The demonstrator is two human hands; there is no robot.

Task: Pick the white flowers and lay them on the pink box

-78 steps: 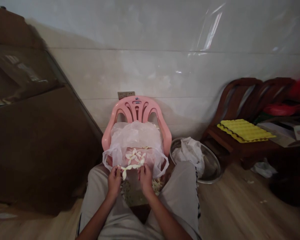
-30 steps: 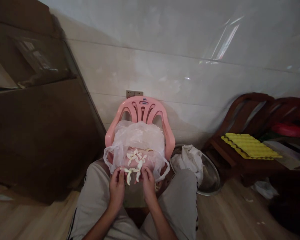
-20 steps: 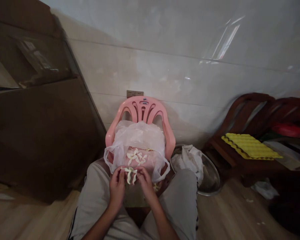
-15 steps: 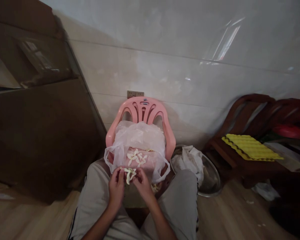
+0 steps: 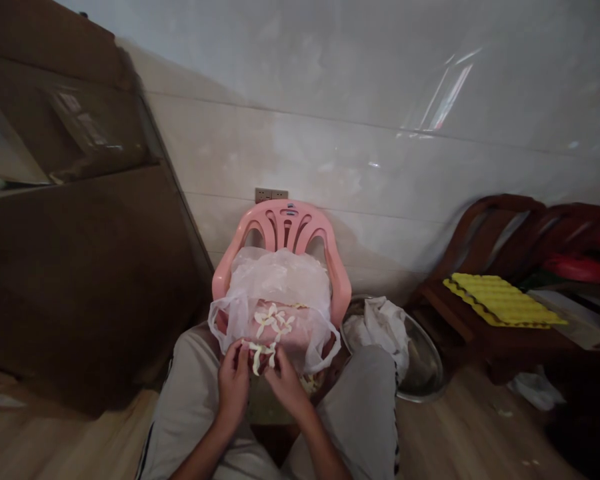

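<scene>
Between my knees, a pale white-green flower-like piece (image 5: 258, 358) with drooping strips is held up by both hands. My left hand (image 5: 234, 375) pinches its left side, and my right hand (image 5: 283, 379) has its fingers closed at its right side. Just beyond my fingertips, similar white pieces (image 5: 274, 321) lie on a pink surface. A translucent white plastic bag (image 5: 280, 275) is spread around and behind them on the seat of a pink plastic chair (image 5: 223, 273).
On the right, a metal basin (image 5: 423, 367) holds a crumpled white bag (image 5: 383, 327). Farther right, a yellow ridged tray (image 5: 500, 300) rests on a dark wooden chair (image 5: 473, 333). A large brown box-like object (image 5: 90, 280) stands at the left, and a tiled wall (image 5: 360, 153) rises behind.
The piece between my hands is spread wider, with its strips farther apart. My hands have otherwise barely moved, and the whole view has shifted slightly.
</scene>
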